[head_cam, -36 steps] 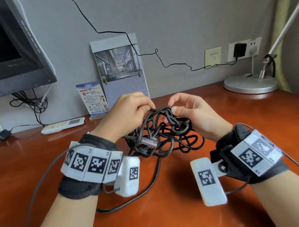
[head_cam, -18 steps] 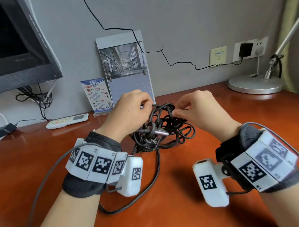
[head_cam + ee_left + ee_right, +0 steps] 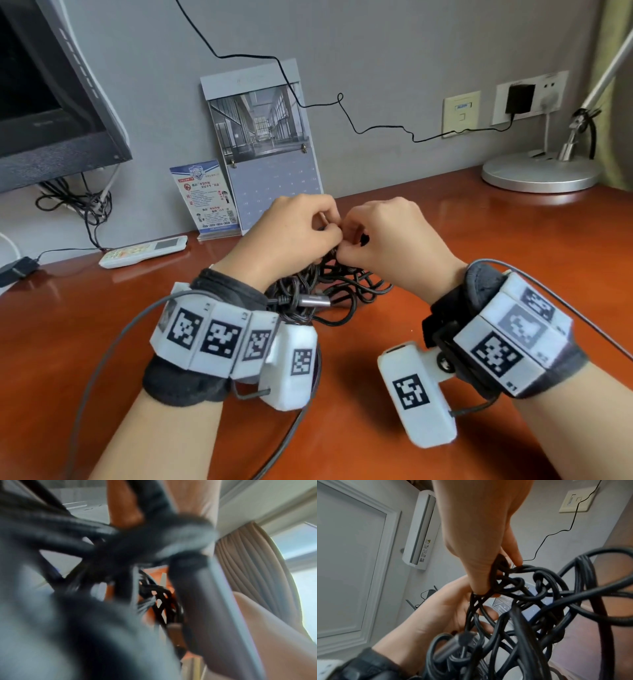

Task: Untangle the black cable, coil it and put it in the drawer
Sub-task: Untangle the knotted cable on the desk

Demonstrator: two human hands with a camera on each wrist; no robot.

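Both hands meet knuckle to knuckle above the reddish wooden counter point(image 3: 513, 274), working at the top of a knotted black cable point(image 3: 342, 291). The left hand point(image 3: 291, 236) has its fingers curled in, its grip pinching strands at the crown of the tangle. The right hand point(image 3: 387, 240) does likewise; from the right wrist view its fingertips point(image 3: 481, 588) nip a loop of the cable point(image 3: 530, 601). The rest of the bundle hangs below the hands and spreads onto the counter, a silver plug point(image 3: 313, 301) poking out near the left wrist. Behind stand a calendar point(image 3: 267, 147), a white remote point(image 3: 144, 251) and a lamp base point(image 3: 537, 171).
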